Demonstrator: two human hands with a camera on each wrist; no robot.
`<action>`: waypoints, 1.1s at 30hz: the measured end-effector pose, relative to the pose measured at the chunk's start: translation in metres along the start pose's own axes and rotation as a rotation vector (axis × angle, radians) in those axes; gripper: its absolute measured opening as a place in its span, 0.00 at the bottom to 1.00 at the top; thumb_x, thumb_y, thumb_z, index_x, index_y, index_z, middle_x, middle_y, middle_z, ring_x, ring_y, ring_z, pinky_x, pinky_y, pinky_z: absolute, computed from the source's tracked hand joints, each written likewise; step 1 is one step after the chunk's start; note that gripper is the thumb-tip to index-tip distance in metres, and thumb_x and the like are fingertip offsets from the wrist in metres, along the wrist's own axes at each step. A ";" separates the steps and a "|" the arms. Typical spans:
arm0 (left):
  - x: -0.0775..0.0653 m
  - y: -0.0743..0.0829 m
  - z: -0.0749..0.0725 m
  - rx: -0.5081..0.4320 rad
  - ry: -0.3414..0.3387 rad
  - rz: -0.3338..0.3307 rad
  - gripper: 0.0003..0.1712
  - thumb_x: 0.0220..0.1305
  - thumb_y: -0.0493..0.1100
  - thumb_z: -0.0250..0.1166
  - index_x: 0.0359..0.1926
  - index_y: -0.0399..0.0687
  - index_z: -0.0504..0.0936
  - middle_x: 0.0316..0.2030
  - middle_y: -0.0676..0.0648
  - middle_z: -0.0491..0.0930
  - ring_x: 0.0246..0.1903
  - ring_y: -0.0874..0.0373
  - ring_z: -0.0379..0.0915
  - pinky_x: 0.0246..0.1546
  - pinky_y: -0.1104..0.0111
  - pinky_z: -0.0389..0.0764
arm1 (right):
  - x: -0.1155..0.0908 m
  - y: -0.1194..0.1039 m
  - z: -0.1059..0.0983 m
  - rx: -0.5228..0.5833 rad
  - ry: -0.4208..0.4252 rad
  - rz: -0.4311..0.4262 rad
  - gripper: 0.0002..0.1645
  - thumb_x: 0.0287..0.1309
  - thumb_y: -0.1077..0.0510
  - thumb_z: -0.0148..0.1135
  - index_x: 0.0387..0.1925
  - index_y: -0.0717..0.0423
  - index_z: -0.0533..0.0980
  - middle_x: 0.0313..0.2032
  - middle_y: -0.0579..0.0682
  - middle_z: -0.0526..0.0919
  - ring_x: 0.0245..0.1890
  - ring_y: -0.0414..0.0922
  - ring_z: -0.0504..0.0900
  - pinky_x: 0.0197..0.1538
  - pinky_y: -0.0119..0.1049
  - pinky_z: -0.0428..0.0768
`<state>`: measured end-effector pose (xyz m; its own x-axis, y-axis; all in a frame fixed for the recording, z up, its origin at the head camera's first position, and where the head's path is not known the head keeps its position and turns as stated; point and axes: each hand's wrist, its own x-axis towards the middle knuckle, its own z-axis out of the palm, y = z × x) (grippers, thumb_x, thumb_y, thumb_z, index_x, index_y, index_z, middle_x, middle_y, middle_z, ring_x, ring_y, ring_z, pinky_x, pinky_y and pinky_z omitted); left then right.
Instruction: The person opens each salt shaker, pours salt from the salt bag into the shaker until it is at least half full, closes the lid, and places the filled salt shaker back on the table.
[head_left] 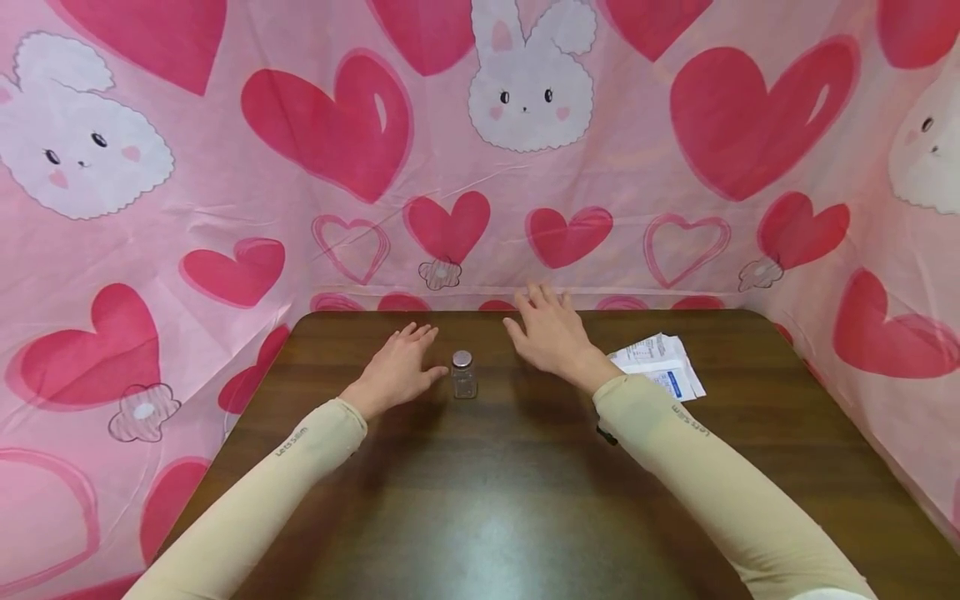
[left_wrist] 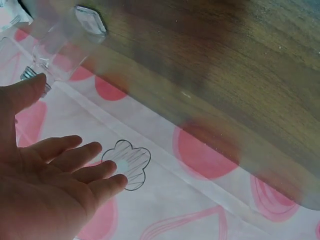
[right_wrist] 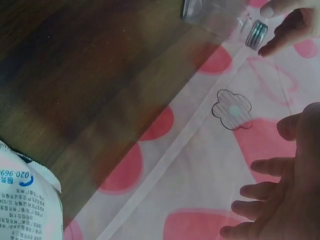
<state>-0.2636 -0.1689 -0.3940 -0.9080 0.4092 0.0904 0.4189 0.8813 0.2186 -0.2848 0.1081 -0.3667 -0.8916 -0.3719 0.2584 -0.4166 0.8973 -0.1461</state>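
Note:
A small transparent bottle [head_left: 464, 382] with a silver screw lid stands upright on the table. My left hand [head_left: 397, 371] is just left of it, fingers extended and thumb pointing toward the bottle. In the left wrist view, the left hand [left_wrist: 55, 185] holds nothing, and its thumb overlaps the ridged lid [left_wrist: 35, 80]. To the bottle's right, near the table's far edge, my right hand [head_left: 551, 333] has its fingers spread and relaxed. The right wrist view shows the same hand [right_wrist: 280, 190] apart from the bottle [right_wrist: 220, 20], with nothing in its grasp.
A torn white packet [head_left: 660, 362] with printed text and a blue patch lies on the right of the brown wooden table [head_left: 465, 500], partly behind the right wrist. Pink cloth [head_left: 442, 167] with hearts and rabbits hangs round the table's back and sides.

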 end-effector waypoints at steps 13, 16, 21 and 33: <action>0.003 0.001 0.015 -0.212 -0.048 -0.013 0.46 0.62 0.51 0.79 0.71 0.28 0.72 0.68 0.32 0.74 0.66 0.39 0.73 0.67 0.48 0.71 | -0.003 -0.011 0.014 0.002 -0.050 -0.010 0.38 0.78 0.38 0.48 0.78 0.55 0.66 0.77 0.62 0.63 0.79 0.60 0.56 0.76 0.66 0.48; 0.005 0.000 0.018 -0.251 -0.053 -0.004 0.45 0.61 0.50 0.81 0.70 0.28 0.73 0.67 0.32 0.75 0.65 0.40 0.74 0.66 0.49 0.72 | -0.003 -0.015 0.016 0.033 -0.071 -0.003 0.40 0.77 0.38 0.48 0.79 0.56 0.64 0.78 0.62 0.61 0.80 0.60 0.53 0.76 0.66 0.47; 0.010 0.000 0.022 -0.296 -0.048 0.010 0.45 0.58 0.49 0.82 0.69 0.29 0.75 0.65 0.33 0.77 0.64 0.41 0.76 0.65 0.49 0.73 | -0.001 -0.021 0.020 0.045 -0.065 0.004 0.39 0.77 0.38 0.49 0.78 0.56 0.66 0.77 0.63 0.63 0.79 0.60 0.56 0.76 0.65 0.49; 0.017 -0.004 0.034 -0.446 -0.059 0.042 0.34 0.57 0.45 0.83 0.62 0.37 0.81 0.49 0.45 0.87 0.46 0.53 0.85 0.53 0.55 0.83 | -0.002 -0.032 0.032 0.074 -0.083 -0.014 0.37 0.79 0.39 0.48 0.77 0.56 0.67 0.76 0.62 0.66 0.78 0.59 0.60 0.75 0.65 0.54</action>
<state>-0.2806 -0.1572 -0.4268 -0.8827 0.4668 0.0550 0.3983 0.6809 0.6146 -0.2757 0.0724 -0.3926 -0.8961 -0.4052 0.1810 -0.4380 0.8731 -0.2142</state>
